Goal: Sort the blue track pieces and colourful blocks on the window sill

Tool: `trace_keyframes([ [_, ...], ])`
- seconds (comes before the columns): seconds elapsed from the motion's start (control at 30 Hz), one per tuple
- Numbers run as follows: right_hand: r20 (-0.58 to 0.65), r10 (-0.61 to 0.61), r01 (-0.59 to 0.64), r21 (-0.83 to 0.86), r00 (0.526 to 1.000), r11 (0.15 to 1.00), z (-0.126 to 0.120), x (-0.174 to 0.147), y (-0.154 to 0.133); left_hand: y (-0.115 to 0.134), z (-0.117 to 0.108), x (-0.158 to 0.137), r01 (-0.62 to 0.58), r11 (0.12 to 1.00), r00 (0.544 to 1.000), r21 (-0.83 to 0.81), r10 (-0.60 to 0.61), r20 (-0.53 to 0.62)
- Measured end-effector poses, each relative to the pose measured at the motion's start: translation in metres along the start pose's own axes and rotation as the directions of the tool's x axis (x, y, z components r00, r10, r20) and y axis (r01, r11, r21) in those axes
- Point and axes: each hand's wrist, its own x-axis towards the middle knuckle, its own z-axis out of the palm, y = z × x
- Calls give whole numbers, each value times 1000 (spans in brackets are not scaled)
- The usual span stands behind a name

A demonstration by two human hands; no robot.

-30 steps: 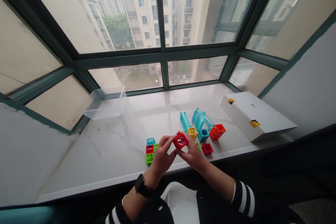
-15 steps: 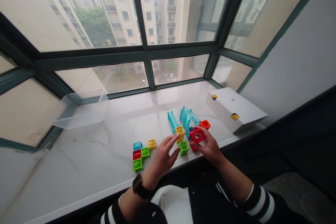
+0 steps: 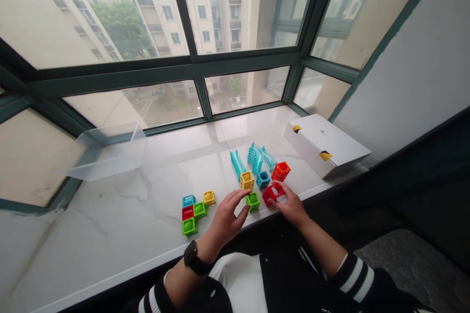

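Right hand (image 3: 293,209) grips a red block (image 3: 281,190); left hand (image 3: 228,215) gapes. Loose pinching could drop it against the blue block (image 3: 263,180), ten o'clock.

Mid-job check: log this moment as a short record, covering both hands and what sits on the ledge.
Left hand: open, close to a green block; contact unclear
Right hand: gripping a red block
Beyond the hands: yellow block, dark blue block, orange block, translucent light-blue pieces
Left group: five blocks (two green, one red, one blue, one yellow)
Far left: clear plastic bin
Far right: white box
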Motion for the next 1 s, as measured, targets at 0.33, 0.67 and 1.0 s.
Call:
trace_keyframes([
  [0.33, 69, -10, 14, -53, 998, 998, 15, -1, 30, -10, 22, -6, -45, 995, 984, 93, 28, 177],
  [0.67, 83, 7, -4, -46, 997, 999, 27, -1, 49, -14, 18, -9, -6, 996, 986, 91, -9, 164],
  [1.0, 87, -20, 25, -58, 996, 998, 28, 0, 58, -17, 19, -12, 23, 996, 987, 87, -37, 157],
])
